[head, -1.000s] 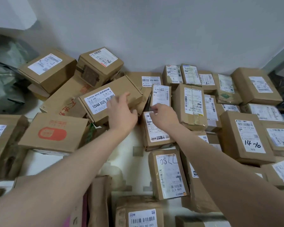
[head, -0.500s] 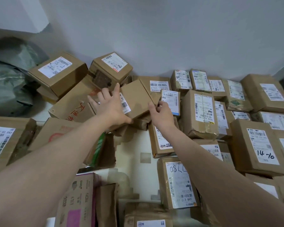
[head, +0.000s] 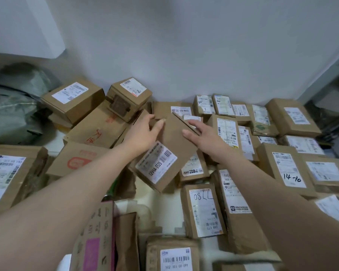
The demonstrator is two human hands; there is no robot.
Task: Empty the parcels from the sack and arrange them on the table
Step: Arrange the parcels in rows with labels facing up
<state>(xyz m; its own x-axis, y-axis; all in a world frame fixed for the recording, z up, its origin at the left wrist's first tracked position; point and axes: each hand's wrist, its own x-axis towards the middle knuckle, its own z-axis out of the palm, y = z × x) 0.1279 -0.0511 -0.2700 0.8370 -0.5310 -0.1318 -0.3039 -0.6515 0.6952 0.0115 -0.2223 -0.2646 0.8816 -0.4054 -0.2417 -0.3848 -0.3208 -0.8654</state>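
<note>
A brown cardboard box (head: 172,141) with a white label reading 12V4A-5525 is tilted above the middle of the pile. My left hand (head: 143,133) grips its upper left edge, fingers curled over the top. My right hand (head: 204,139) holds its right side, thumb on the top face and fingers round the far edge. Several brown parcels lie around it on the white table (head: 162,204), among them one marked 0877 (head: 202,212) and one marked 14-10 (head: 288,169). The grey-green sack (head: 12,114) lies crumpled at the far left.
A grey wall closes off the back. Larger boxes (head: 74,98) are stacked at the back left against the sack. A box with a pink patch (head: 94,241) and a labelled parcel (head: 174,257) sit near the front edge. Rows of parcels fill the right side.
The labelled box has been lifted off the pile, turned so its label faces me, and brought nearer. Both hands have shifted their hold on it.
</note>
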